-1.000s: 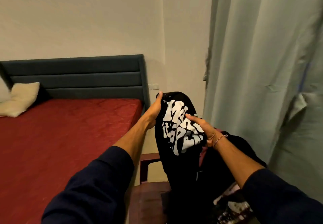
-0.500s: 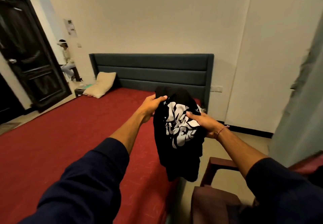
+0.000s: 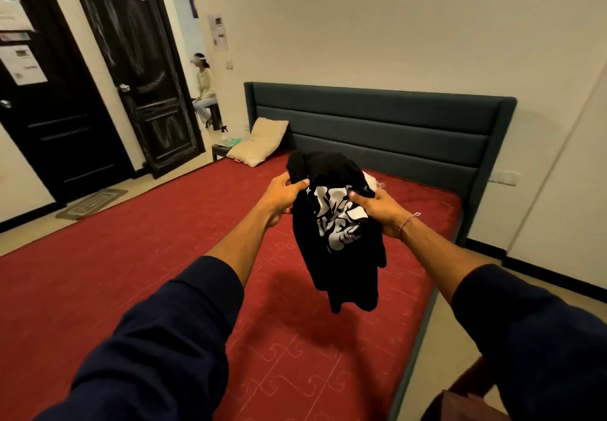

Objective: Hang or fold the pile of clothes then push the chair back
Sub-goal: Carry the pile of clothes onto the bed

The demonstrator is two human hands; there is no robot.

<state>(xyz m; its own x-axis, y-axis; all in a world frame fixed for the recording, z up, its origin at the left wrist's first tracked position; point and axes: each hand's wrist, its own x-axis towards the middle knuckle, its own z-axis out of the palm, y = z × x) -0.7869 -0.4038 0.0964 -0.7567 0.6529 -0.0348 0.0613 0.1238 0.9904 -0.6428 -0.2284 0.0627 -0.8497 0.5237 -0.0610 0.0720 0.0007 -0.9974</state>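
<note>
A crumpled black cloth garment with a white printed design (image 3: 338,233) is held up in the air above the red patterned bed cover (image 3: 138,256), its lower part hanging free and casting a shadow on the cover. The left hand (image 3: 284,195) is closed on the garment's upper left edge, thumb pressed over the fabric. The right hand (image 3: 382,208), a thin bracelet at its wrist, is closed on the upper right side, fingers (image 3: 358,197) laid across the white print. A beige pillow (image 3: 259,141) is propped against the dark blue padded headboard (image 3: 394,125) at the far left. A corner of a dark wooden chair (image 3: 466,397) is seen at the near right.
</note>
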